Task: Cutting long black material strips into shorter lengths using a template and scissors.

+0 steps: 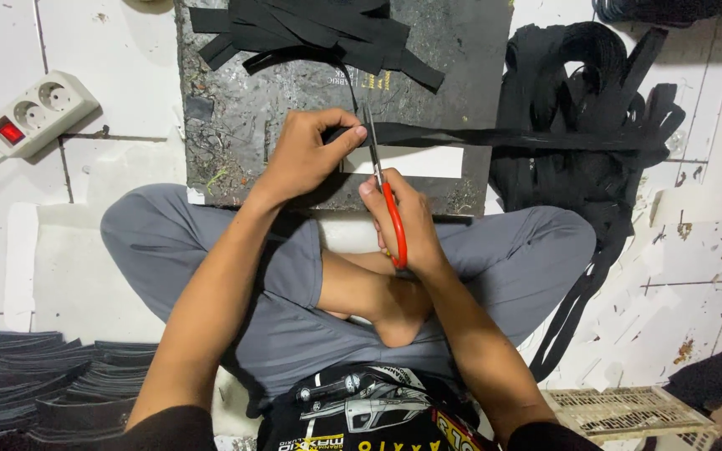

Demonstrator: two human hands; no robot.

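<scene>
Seated cross-legged on the floor, a person's left hand [307, 159] pinches a black strap [495, 136] flat on a dark board [252, 108] while the right hand [403, 225] grips red-handled scissors [386, 200] cutting it.

Head camera looks steeply down, close over the lap.

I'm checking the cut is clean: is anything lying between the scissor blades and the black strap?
Nothing visible. The left hand pinches the black strap beside the scissors, which the right hand holds with the blades at the strap.
</scene>
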